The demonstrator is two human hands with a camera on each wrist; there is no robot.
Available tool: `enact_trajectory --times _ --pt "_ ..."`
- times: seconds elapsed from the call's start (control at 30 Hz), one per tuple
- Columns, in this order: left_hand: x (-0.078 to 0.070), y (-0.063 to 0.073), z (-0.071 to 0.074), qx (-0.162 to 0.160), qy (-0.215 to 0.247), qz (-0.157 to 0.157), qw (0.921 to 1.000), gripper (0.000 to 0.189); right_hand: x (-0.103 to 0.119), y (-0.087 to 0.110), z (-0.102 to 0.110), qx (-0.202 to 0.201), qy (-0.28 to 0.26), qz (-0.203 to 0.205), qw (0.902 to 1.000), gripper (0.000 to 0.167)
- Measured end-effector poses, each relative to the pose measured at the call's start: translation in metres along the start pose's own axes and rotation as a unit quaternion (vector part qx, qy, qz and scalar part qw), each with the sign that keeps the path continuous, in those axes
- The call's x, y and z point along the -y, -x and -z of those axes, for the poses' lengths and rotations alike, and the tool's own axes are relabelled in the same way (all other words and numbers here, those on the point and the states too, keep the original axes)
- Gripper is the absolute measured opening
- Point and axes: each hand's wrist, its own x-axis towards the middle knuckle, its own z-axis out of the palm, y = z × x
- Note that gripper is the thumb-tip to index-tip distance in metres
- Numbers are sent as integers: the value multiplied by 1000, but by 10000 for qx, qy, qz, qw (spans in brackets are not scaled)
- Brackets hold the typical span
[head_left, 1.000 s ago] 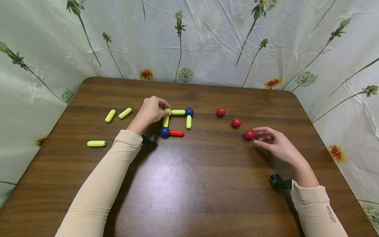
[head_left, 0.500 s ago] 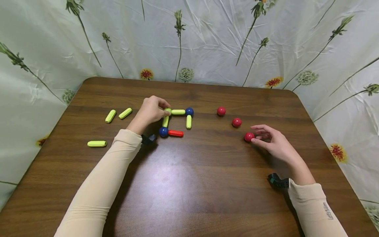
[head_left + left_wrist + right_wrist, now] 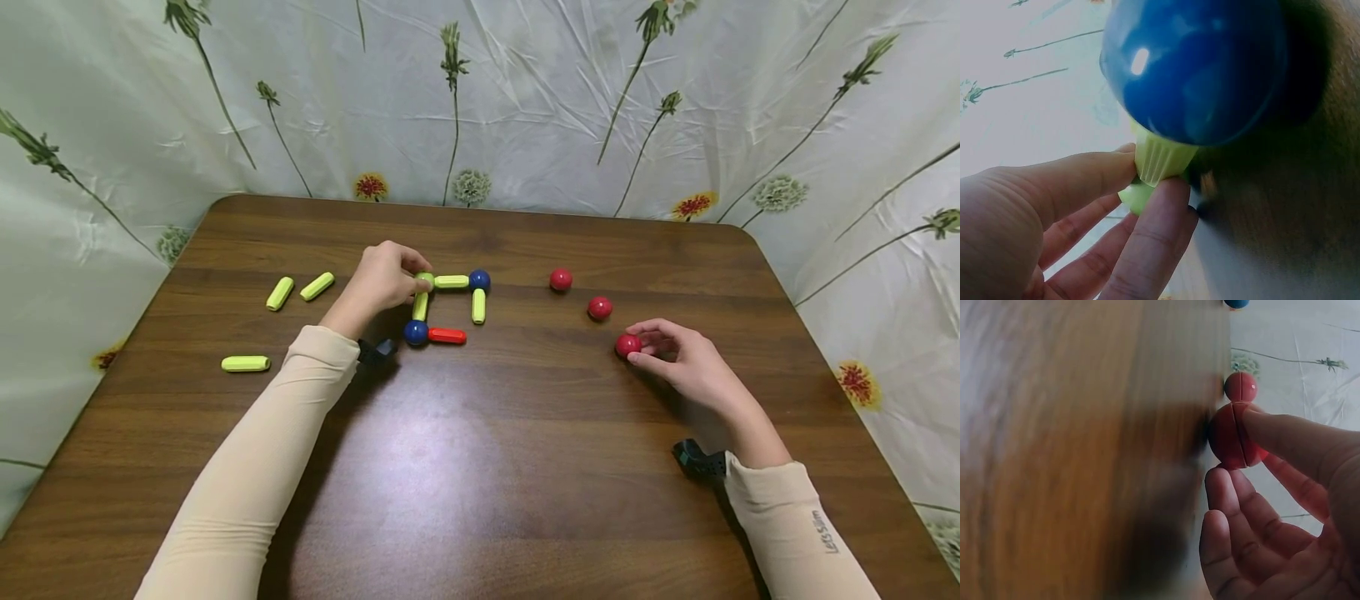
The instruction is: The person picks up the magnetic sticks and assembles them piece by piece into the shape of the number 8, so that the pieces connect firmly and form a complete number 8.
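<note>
My left hand (image 3: 384, 277) pinches the light-green ball (image 3: 424, 281) at the far left corner of a part-square of balls and sticks. From that ball run two yellow-green sticks, one (image 3: 452, 282) to a blue ball (image 3: 480, 280) and one (image 3: 1163, 153) to a nearer blue ball (image 3: 1191, 69). Another yellow-green stick (image 3: 478, 307) points toward me from the far blue ball. A red stick (image 3: 447, 336) extends rightward from the nearer one. On the right, my right hand (image 3: 690, 367) holds a red ball (image 3: 1232, 437) between thumb and fingers, low at the tabletop.
Two more red balls, one (image 3: 599, 308) nearer and one (image 3: 561, 279) farther back, lie left of my right hand. Three loose yellow-green sticks, among them one (image 3: 245, 363) nearest me, lie on the left of the wooden table (image 3: 480, 500). A flowered cloth (image 3: 525, 108) hangs behind.
My right hand has moved left and closed its thumb and fingers on the nearest red ball, which has shifted slightly. My left hand stays at the green ball.
</note>
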Motion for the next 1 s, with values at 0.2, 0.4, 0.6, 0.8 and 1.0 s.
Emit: enact_trajectory --times 0.2,0.4,0.6,0.8,1.0 --pt "0 0 -1 24 17 23 10000 21 10 0 -4 39 14 9 10000 35" --pt "0 0 0 -11 -14 23 10000 21 32 -5 -11 83 -222 278 9993 32" --pt "-1 0 0 -19 -19 6 10000 22 54 -14 -22 230 -525 628 9964 31" --pt "-2 1 0 -65 -70 1 10000 22 72 -28 -39 514 -564 876 9932 31" --pt "-3 3 -1 -93 -72 11 9999 22 87 -44 -56 787 -560 1141 9888 32"
